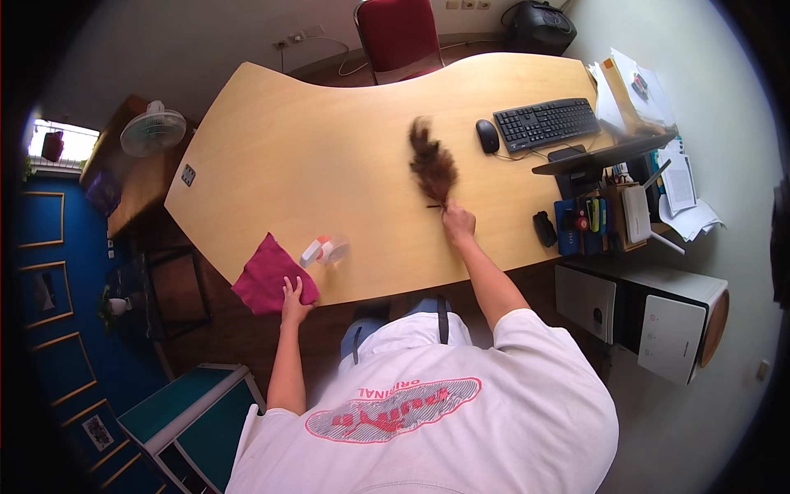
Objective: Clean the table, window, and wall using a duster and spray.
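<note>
My right hand (460, 223) grips the handle end of a brown feather duster (435, 167). Its feathers are blurred and spread over the middle of the wooden desk (345, 160), pointing away from me. At the near left edge, my left hand (297, 302) lies on a magenta cloth (262, 278) with its fingers apart. The cloth is spread flat, one corner pointing away from me. Just right of it is a clear spray bottle (333, 249) with an orange and white trigger head.
A black mouse (487, 136), keyboard (546, 123) and monitor (602, 154) occupy the desk's right side. Nearby are a black stapler-like object (544, 229), an organizer with stationery (589, 222), a white router (636, 214) and papers (648, 92). A red chair (398, 34) stands beyond the far edge.
</note>
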The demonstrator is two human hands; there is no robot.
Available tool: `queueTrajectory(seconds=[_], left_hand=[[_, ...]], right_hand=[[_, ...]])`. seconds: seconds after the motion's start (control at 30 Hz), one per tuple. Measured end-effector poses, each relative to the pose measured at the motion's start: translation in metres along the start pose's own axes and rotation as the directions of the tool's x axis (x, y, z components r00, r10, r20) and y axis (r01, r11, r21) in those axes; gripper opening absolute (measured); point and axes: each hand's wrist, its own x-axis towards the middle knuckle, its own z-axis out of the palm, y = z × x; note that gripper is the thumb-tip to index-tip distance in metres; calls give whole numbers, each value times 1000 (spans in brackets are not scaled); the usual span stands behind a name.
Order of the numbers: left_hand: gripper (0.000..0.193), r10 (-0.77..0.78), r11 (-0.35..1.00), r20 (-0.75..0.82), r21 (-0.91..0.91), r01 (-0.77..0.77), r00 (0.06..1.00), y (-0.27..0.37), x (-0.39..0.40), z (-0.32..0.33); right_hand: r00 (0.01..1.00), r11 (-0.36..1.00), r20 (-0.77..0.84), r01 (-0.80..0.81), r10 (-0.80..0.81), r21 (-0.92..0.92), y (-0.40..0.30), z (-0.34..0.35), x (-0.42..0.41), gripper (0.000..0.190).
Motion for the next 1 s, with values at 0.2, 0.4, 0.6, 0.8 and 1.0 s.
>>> queueTrajectory(seconds=[0.2,0.4,0.6,0.8,1.0], left_hand=[[113,-43,983,-59,-179,32,997,-12,5,11],[124,-102,976,-217,-212,55,971,23,22,21],[104,-46,993,-300,-120,10,953,15,81,-5],[73,226,974,-415,80,-212,881,80,176,-35],[75,481,866,-364,337,-369,797,97,218,-66]], right_hand=[[985,989,100,139,-143,43,-82,-15,110,35],[952,916,195,-284,235,283,-154,-1,143,46],[903,913,202,401,-379,-81,-99,-3,185,19],[774,669,132,-609,620,427,6,-43,248,52],[967,968,56,-250,250,-4,-8,-107,232,43]])
